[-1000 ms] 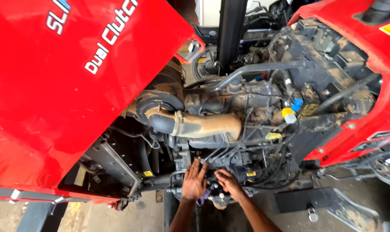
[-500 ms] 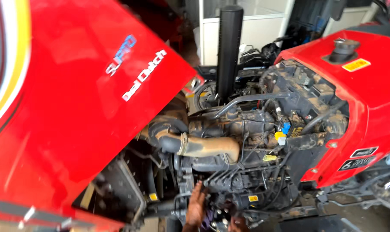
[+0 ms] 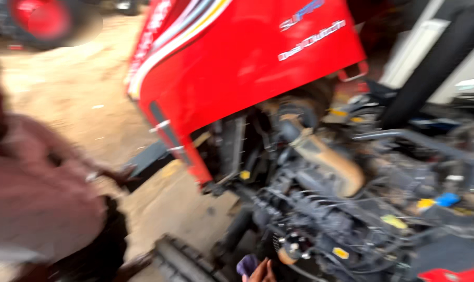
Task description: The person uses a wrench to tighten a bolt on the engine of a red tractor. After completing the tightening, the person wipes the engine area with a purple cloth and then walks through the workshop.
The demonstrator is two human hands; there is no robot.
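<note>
Bottom centre of frame: one hand point(image 3: 259, 271), side and finger spread not discernible through blur, touches a purple rag point(image 3: 246, 264) on its left, just below-left of the engine block point(image 3: 320, 219); other hand unseen.

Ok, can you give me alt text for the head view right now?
Blurred view of an open tractor engine under a raised red hood, with a hand at the bottom edge beside a purple cloth. Another person in a pinkish shirt stands at left on the dirt ground.
</note>
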